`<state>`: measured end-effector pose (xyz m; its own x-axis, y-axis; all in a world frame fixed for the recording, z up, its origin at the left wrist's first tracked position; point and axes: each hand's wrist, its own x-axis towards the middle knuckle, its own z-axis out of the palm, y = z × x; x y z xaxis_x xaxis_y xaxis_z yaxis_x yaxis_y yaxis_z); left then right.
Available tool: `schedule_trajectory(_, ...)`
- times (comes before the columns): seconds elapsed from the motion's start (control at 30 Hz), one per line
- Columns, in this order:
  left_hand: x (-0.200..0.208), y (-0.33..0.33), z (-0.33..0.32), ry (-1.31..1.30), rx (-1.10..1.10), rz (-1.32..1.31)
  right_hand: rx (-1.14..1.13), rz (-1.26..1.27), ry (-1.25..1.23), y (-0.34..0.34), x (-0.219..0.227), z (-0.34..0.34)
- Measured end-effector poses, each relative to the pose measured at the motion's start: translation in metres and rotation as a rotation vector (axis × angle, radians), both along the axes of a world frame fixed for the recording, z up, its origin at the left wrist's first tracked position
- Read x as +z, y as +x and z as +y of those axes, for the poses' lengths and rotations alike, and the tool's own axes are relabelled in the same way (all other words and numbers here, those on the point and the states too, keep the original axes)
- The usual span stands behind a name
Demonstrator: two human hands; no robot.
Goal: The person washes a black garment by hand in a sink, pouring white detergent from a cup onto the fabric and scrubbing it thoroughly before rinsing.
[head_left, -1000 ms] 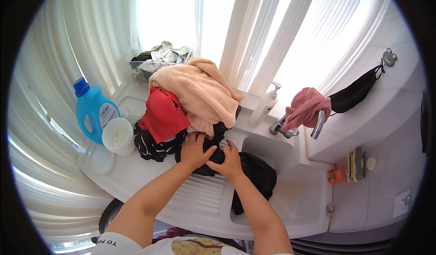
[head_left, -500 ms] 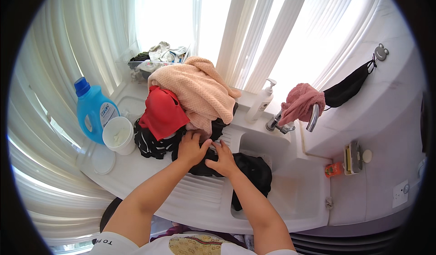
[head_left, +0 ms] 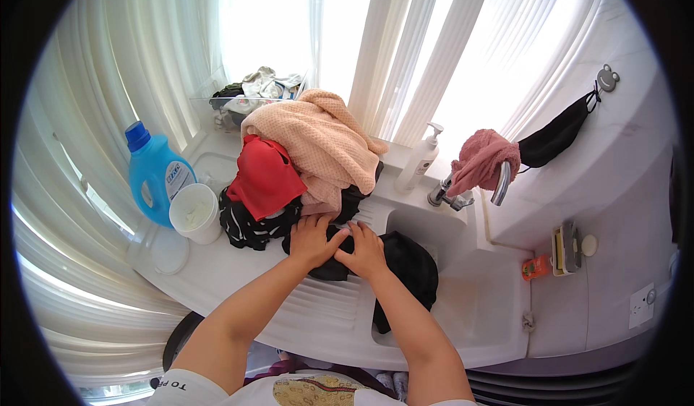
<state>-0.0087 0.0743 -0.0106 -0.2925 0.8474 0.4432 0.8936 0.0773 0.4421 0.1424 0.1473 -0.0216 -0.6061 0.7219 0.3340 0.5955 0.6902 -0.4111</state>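
A black garment [head_left: 406, 270] lies across the ribbed washboard and hangs over into the sink basin. My left hand [head_left: 312, 242] grips its bunched part on the ribs. Close beside it, my right hand [head_left: 363, 252] is closed on the same cloth, and the two thumbs almost meet. Just beyond my fingers is a heap of laundry: a peach waffle-textured cloth [head_left: 318, 135], a red moulded bra-like piece [head_left: 266, 178] and a black-and-white patterned cloth [head_left: 249, 221]. The fingertips are partly hidden in the dark folds.
Left on the counter stand a blue detergent bottle [head_left: 155, 178], a white tub [head_left: 195, 214] and a round lid [head_left: 170, 253]. A clear bin of clothes [head_left: 249, 95] is behind. A pump bottle [head_left: 419, 161], a tap draped with a pink cloth [head_left: 481, 161] and the basin [head_left: 481, 301] are right.
My right hand's fingers have drawn in closer on the black garment, and the hands sit nearer each other. The whole view has shifted slightly; the heap stays put.
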Motion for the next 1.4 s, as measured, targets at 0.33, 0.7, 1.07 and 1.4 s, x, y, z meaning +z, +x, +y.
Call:
schedule_trajectory(0.33,-0.004,0.007,-0.062,0.180,-0.357,-0.100,0.397,0.147,0.127,0.026,0.009,-0.061)
schedule_trajectory(0.7,-0.001,0.026,-0.122,0.117,-0.516,0.001,0.323,-0.010,0.242,0.069,0.010,-0.127)
schedule_trajectory(1.07,0.003,0.011,-0.060,0.089,-0.267,-0.024,0.228,-0.025,0.139,0.052,0.022,-0.071)
schedule_trajectory(1.4,0.014,0.053,-0.101,-0.042,-0.500,-0.513,0.011,0.267,-0.755,0.176,0.073,-0.078)
